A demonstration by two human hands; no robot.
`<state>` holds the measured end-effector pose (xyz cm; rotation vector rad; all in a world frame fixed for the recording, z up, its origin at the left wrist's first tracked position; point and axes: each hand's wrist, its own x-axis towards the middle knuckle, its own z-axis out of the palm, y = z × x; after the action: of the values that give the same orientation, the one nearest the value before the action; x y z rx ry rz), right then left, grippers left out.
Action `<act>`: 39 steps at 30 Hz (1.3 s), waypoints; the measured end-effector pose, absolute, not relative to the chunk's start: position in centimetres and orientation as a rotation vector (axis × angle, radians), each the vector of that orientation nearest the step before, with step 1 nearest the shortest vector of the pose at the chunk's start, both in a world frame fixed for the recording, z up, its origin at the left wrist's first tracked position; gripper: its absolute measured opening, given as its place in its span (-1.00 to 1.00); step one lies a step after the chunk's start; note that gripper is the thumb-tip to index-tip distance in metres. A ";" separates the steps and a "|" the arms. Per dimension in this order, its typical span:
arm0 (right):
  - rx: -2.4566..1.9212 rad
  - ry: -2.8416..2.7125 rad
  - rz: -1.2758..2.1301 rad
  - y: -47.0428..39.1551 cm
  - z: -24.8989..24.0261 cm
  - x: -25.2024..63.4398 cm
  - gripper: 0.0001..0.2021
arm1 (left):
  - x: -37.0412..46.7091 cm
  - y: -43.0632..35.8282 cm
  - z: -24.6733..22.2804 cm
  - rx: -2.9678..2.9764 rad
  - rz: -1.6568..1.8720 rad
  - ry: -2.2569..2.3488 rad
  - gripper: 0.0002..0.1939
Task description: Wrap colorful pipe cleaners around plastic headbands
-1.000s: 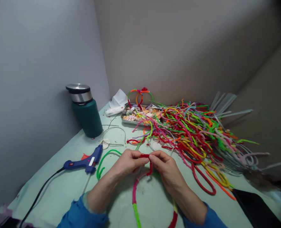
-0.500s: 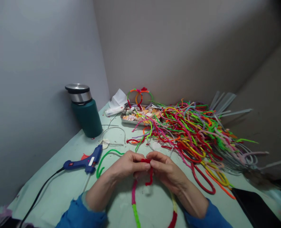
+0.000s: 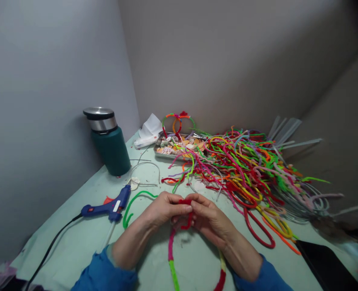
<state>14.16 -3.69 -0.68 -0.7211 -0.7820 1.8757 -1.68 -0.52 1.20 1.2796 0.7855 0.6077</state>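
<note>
Both hands meet at the middle front of the table, pinching a red pipe cleaner [image 3: 187, 223]. Its loose end hangs below the fingers and bends to the left. My left hand [image 3: 166, 210] is closed on it from the left, and the thumb and fingers of my right hand [image 3: 207, 214] press it from the right. Under the hands lies a hoop wrapped in pink, green, cream and red pipe cleaner [image 3: 172, 270], its upper part hidden by the fingers. Left of my left hand, a curved green pipe cleaner [image 3: 133, 200] rests on the table.
A blue glue gun [image 3: 110, 208] with a black cord lies left, near a dark green bottle [image 3: 110, 149]. Behind are a metal tray [image 3: 174, 157] of small pieces and a heaped pile of pipe cleaners [image 3: 251, 161]. Red-handled scissors [image 3: 259, 232] and a black flat object [image 3: 324, 262] lie right.
The red pipe cleaner's hanging end has swung up and to the left, closer under the fingers. Both hands stay in nearly the same place.
</note>
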 end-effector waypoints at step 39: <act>-1.051 -1.840 -0.096 -4.0 -1.1 13.9 -0.76 | -1.4 0.2 0.4 0.754 0.723 0.748 -0.69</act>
<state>13.91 -3.97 -1.06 -1.0515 -1.8395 -0.0964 -1.35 0.20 0.39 0.7542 0.7478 0.7232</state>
